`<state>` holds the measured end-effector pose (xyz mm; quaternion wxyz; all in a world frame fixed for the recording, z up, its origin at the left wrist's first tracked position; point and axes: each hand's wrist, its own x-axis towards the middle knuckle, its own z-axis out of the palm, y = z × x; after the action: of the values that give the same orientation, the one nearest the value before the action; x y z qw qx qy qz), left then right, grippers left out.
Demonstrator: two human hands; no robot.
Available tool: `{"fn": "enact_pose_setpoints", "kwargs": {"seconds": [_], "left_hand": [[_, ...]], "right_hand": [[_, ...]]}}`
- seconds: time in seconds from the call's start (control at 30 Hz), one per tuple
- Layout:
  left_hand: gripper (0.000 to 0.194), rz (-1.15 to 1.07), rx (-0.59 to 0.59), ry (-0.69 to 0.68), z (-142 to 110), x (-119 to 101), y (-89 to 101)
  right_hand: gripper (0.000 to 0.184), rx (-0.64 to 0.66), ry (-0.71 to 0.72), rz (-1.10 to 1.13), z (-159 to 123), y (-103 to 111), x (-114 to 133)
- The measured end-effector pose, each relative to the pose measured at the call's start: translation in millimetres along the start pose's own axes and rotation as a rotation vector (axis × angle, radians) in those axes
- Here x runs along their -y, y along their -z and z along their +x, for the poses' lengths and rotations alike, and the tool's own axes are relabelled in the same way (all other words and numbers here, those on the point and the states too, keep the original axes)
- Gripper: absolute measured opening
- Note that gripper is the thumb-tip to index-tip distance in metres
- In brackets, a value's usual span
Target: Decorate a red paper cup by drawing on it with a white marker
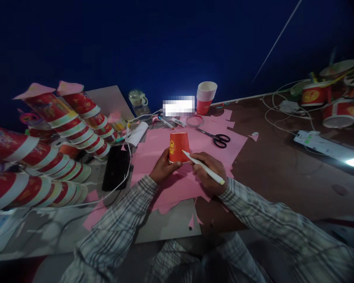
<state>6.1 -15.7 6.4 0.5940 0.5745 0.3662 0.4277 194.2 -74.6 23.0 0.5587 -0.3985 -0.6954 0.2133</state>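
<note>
Upside down over the pink paper (153,165) is a red paper cup (178,143) with yellow writing on its left side. My left hand (165,167) grips it low on the left, thumb across the front near the rim. Between the fingers of my right hand (209,173) is a white marker (208,169) with a yellow end. The marker's tip is at the cup's front; whether it touches I cannot tell. Black-handled scissors (220,140) lie on the paper to the right, behind my right hand.
Decorated red cup towers (73,125) crowd the left side. A black phone (116,169) lies under a white cable. Behind stand nested cups (205,96), a glass jar (139,103) and more markers (166,122). A lit power strip (327,147) and more cups (314,94) are at right.
</note>
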Motion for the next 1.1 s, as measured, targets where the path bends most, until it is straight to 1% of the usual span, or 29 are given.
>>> {"fn": "enact_pose_setpoints", "kwargs": {"seconds": [0.17,0.4,0.57,0.77,0.93,1.1], "left_hand": [[0.074,-0.005,0.010,0.003,-0.1,0.3,0.1],[0.078,0.034,-0.007,0.005,1.9,0.0,1.7],[0.082,0.042,-0.023,0.005,1.7,-0.6,1.0],[0.074,0.017,0.003,0.000,0.7,-0.8,1.5],[0.074,0.031,-0.010,-0.013,1.5,1.4,2.1],[0.078,0.066,-0.015,-0.001,1.6,-0.2,1.8]], "right_hand": [[0.025,-0.001,0.014,-0.022,0.7,-1.0,-0.3],[0.022,0.021,0.013,-0.042,1.3,2.3,1.3],[0.022,0.024,0.009,-0.013,0.4,2.8,-0.3],[0.024,0.014,0.010,-0.012,0.4,1.6,0.1],[0.023,0.024,-0.009,-0.016,0.7,1.9,0.8],[0.024,0.034,-0.036,-0.006,0.2,2.0,1.0]]}}
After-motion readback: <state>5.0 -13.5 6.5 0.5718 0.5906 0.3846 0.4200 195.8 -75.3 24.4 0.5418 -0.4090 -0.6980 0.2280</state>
